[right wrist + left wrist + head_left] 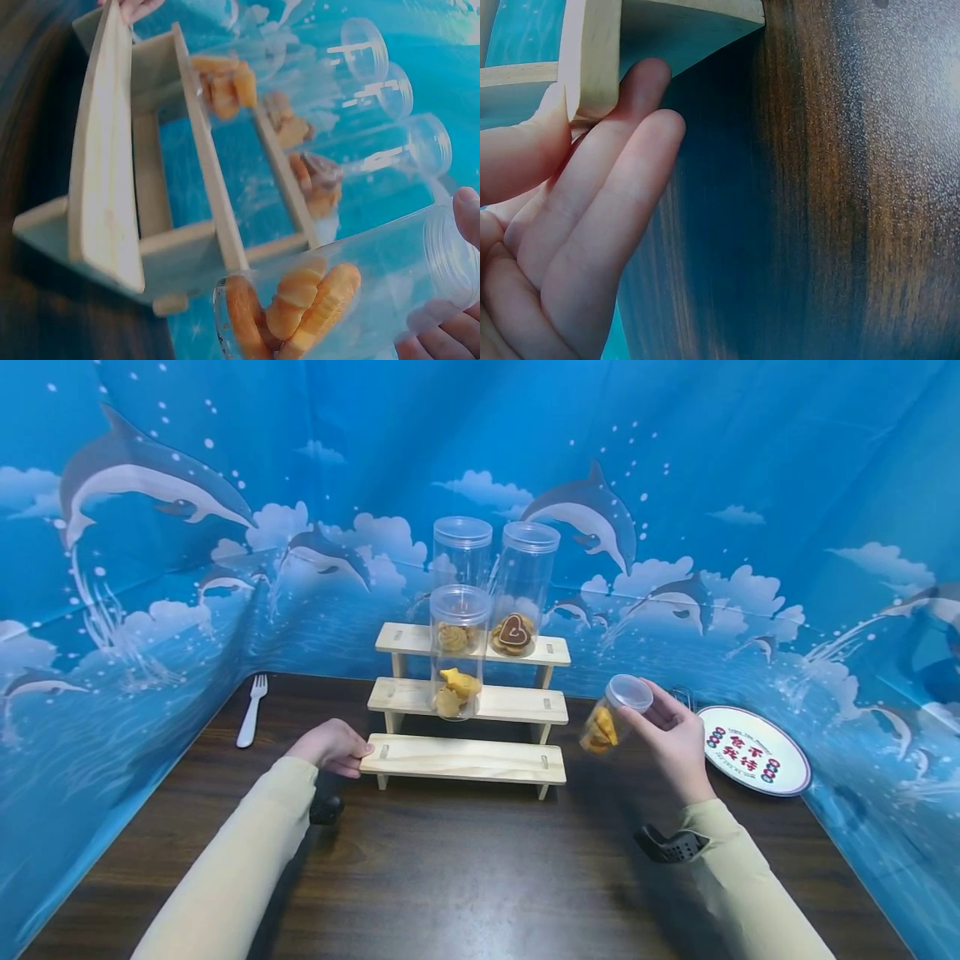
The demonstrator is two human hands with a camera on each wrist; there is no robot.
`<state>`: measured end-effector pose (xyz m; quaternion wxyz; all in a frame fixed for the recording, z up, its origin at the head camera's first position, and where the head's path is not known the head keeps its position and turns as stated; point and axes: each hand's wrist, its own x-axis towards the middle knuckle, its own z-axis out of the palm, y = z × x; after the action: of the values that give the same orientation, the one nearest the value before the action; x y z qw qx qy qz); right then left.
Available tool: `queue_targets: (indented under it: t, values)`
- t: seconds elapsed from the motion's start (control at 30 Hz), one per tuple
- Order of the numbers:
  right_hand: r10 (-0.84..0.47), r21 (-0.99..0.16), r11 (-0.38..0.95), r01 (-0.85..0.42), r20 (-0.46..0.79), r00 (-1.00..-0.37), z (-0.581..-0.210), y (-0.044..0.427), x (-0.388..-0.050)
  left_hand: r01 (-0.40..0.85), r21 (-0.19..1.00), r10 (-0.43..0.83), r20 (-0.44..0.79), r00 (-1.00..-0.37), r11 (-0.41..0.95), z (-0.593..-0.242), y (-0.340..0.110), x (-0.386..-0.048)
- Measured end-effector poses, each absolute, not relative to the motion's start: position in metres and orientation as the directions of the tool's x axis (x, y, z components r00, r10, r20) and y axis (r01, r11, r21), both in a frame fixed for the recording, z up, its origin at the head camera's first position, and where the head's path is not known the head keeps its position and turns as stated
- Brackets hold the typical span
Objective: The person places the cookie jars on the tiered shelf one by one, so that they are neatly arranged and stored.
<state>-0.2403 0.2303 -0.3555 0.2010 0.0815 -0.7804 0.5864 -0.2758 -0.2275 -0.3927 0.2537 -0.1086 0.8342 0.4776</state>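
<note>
A three-tier wooden display stand (461, 760) stands on the dark table. My left hand (333, 747) pinches the left end of its lowest board, with the thumb on one face and fingers underneath, as the left wrist view shows. To the right of the stand, my right hand (675, 735) grips a clear lidded jar (602, 727) near its lid, tilted and off the table. Yellow-brown cookies (296, 300) lie in its bottom. Two jars, one with a heart-marked cookie (513, 632), stand on the top tier; another jar (454, 647) stands on the middle tier.
A white fork (253, 710) lies at the far left of the table (465, 877). An oval plate with red characters (753, 750) lies to the right, beyond my right hand. A blue dolphin-print cloth (360, 460) hangs behind and at both sides.
</note>
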Motion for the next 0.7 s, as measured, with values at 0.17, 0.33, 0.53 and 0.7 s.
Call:
queue_targets:
  t: [0.17,0.33,0.53,0.7]
  values:
    - [0.094,-0.877,0.300,-0.376,0.419,-0.903,-0.346,0.211,-0.245,-0.425,0.738,0.032,-0.516,-0.856,0.524,-0.392,-0.225,-0.271]
    - [0.062,-0.869,0.267,-0.416,0.446,-0.893,-0.341,0.193,-0.256,-0.424,0.734,0.022,-0.512,-0.859,0.530,-0.392,-0.225,-0.270]
    - [0.028,-0.874,0.234,-0.427,0.445,-0.895,-0.340,0.175,-0.266,-0.424,0.736,0.020,-0.510,-0.860,0.527,-0.394,-0.223,-0.272]
    - [-0.004,-0.878,0.211,-0.430,0.439,-0.898,-0.341,0.158,-0.276,-0.427,0.739,0.006,-0.503,-0.864,0.521,-0.394,-0.221,-0.270]
